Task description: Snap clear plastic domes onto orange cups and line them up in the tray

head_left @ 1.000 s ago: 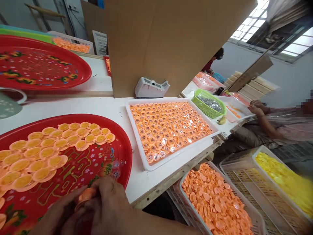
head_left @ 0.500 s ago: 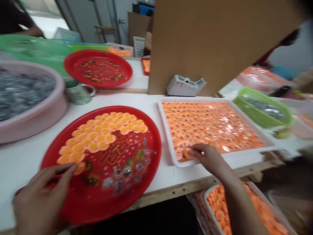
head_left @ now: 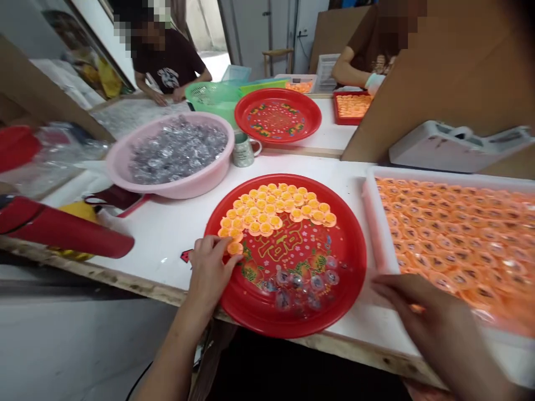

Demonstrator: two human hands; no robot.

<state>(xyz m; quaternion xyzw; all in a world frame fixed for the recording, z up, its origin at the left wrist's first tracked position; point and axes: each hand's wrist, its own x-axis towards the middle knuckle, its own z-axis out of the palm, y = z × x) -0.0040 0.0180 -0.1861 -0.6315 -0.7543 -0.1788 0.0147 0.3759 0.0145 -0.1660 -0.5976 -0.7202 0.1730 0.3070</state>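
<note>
On the left, a red flask (head_left: 67, 228) is lying on the worktop (head_left: 163, 234), with a pink basin (head_left: 121, 172) of clear pieces standing beyond it. The left hand (head_left: 209, 270) is pinching an orange disc (head_left: 234, 249) between thumb and fingers at the left end of the overlapping discs (head_left: 273, 195) on the red tray (head_left: 355, 262). Gripping only the rim, lightly, should avoid dragging its neighbours. Clear domed pieces (head_left: 296, 281) are lying near that tray's front edge. Right of it, the right hand (head_left: 434, 312) is hovering beside the white tray (head_left: 378, 239) of orange pieces (head_left: 443, 223), fingers bunching together; blur is hiding whether they are pinching anything. Keeping that wrist high would probably prevent brushing the rows.
</note>
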